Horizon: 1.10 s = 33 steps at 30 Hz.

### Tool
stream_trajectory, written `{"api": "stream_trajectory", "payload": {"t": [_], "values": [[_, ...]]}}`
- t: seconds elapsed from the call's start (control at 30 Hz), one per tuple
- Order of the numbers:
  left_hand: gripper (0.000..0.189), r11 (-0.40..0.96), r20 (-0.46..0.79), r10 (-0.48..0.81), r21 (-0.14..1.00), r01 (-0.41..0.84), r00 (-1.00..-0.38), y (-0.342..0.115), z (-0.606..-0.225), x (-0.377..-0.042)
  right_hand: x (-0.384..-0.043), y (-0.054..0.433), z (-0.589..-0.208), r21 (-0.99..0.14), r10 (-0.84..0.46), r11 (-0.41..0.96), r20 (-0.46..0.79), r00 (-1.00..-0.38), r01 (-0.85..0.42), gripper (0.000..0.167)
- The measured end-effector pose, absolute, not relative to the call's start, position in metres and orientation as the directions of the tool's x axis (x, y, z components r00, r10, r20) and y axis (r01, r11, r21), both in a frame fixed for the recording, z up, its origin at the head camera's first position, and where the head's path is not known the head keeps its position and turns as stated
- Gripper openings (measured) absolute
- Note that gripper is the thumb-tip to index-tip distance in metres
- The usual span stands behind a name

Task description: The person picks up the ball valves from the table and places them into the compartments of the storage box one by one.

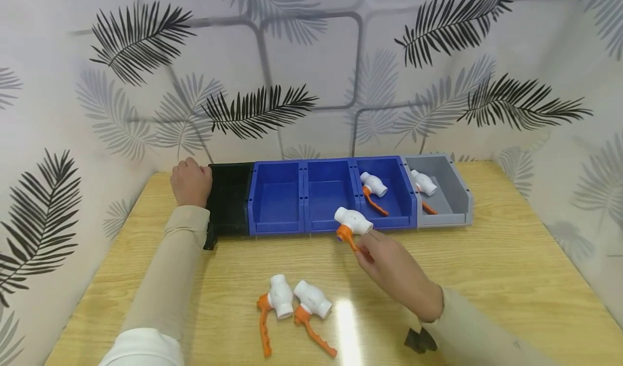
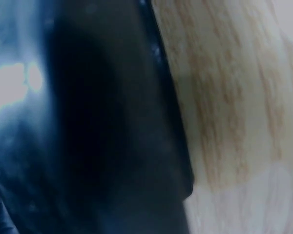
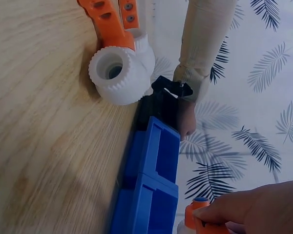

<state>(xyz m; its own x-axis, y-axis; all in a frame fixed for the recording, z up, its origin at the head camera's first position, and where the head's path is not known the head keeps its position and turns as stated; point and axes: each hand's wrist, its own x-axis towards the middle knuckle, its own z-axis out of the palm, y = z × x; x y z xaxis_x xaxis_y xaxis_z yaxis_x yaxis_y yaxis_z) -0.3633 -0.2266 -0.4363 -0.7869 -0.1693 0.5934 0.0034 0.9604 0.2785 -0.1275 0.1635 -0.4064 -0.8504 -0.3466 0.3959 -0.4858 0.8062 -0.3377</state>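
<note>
My right hand (image 1: 389,268) pinches the orange handle of a white plastic ball valve (image 1: 354,221), held up close in front of the blue bins. The right wrist view shows thumb and fingers on the orange handle (image 3: 210,227), with the white body mostly cut off below. My left hand (image 1: 191,182), fingers curled, grips the left side of the black bin (image 1: 229,199); its fingertips are hidden. Two more ball valves, the left one (image 1: 280,297) and the right one (image 1: 313,299), lie side by side on the table nearer me, handles pointing toward me.
Right of the black bin stand three joined blue bins (image 1: 277,227) and a grey bin (image 1: 443,219). One ball valve (image 1: 373,184) lies in the rightmost blue bin, another (image 1: 423,183) in the grey one. Behind the wooden table (image 1: 511,279) rises a leaf-patterned wall (image 1: 311,58).
</note>
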Motion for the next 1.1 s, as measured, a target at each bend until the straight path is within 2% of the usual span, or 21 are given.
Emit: {"api": "stream_trajectory", "payload": {"t": [0.4,0.73,0.9,1.1], "values": [[0.025,0.958,0.597,-0.185,0.286,-0.008,-0.781,-0.231,-0.445,-0.371,-0.163,0.146,-0.407,-0.363,-0.318,0.808,0.394,-0.862,-0.464,0.008],[0.025,0.951,0.56,-0.211,0.308,-0.035,-0.802,-0.23,-0.441,-0.367,-0.195,0.13,-0.409,-0.399,-0.298,0.798,0.39,-0.871,-0.452,0.009],[0.025,0.951,0.561,-0.206,0.307,-0.03,-0.802,-0.23,-0.441,-0.368,-0.211,0.123,-0.408,-0.437,-0.273,0.795,0.364,-0.891,-0.422,0.014],[0.025,0.955,0.558,-0.196,0.297,-0.026,-0.806,-0.231,-0.442,-0.371,-0.226,0.119,-0.412,-0.429,-0.269,0.813,0.323,-0.907,-0.394,0.015]]}}
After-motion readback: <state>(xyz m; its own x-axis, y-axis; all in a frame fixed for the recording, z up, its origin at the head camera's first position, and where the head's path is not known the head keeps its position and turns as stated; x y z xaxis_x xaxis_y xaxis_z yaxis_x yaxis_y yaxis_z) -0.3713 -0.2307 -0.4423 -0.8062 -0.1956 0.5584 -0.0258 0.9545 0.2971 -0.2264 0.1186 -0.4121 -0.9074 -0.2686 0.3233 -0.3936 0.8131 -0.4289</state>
